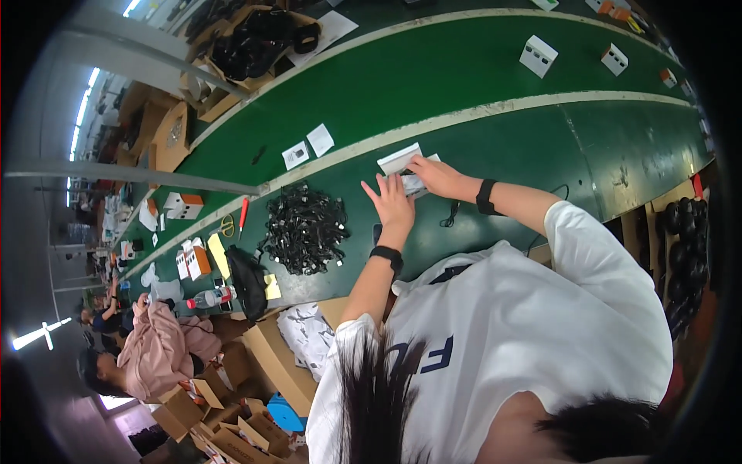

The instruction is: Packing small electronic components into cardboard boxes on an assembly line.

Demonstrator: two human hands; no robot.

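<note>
A small white box stands on the green worktable in front of me, with its lid side raised. My left hand lies against its near side, fingers spread and fingertips touching a pale wrapped packet at the box opening. My right hand grips the box at its right side with bent fingers; its fingertips are partly hidden. Left of my left hand lies a large heap of black coiled cables. One loose black cable rests below my right wrist.
Two printed white leaflets lie on the green conveyor belt, and white boxes sit further along it. At left are scissors, a red-handled tool, a black pouch and a bottle. A co-worker in pink sits beyond cartons.
</note>
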